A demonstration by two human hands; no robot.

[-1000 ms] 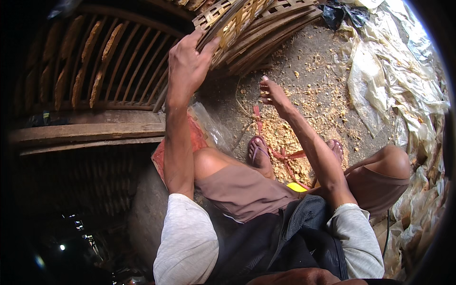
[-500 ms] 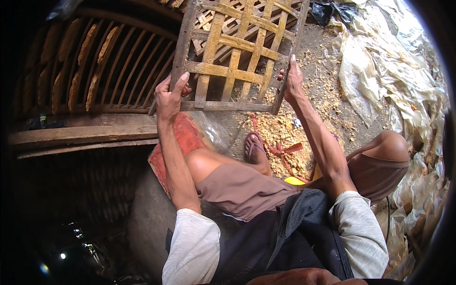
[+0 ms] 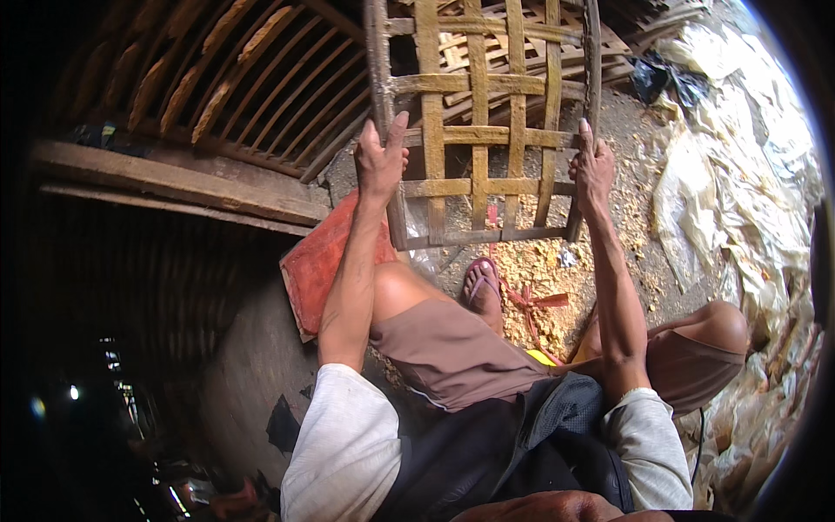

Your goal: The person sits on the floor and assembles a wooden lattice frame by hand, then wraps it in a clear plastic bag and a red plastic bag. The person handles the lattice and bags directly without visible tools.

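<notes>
Both hands carry a woven bamboo lattice tray (image 3: 478, 135) with a dark wooden frame, raised ahead of my knees. My left hand (image 3: 381, 163) is closed around the left side rail, thumb pointing up along it. On the opposite rail my right hand (image 3: 594, 172) grips the same way. No load lies on the slats; the ground and other lattice pieces show through the gaps. The tray's far end runs out of the picture at the top.
Beyond the tray, more bamboo lattice trays (image 3: 609, 48) lie piled. A slatted wooden rack (image 3: 252, 87) and beam (image 3: 174, 184) stand at left. Yellowish crumbs (image 3: 544, 261) and a red strip (image 3: 537, 300) litter the ground by my foot. Crumpled plastic sheeting (image 3: 739, 191) spreads at right.
The tray has shifted right in the picture and is less tilted, with both hands still on its side rails. My view has also turned, moving the rack and beam.
</notes>
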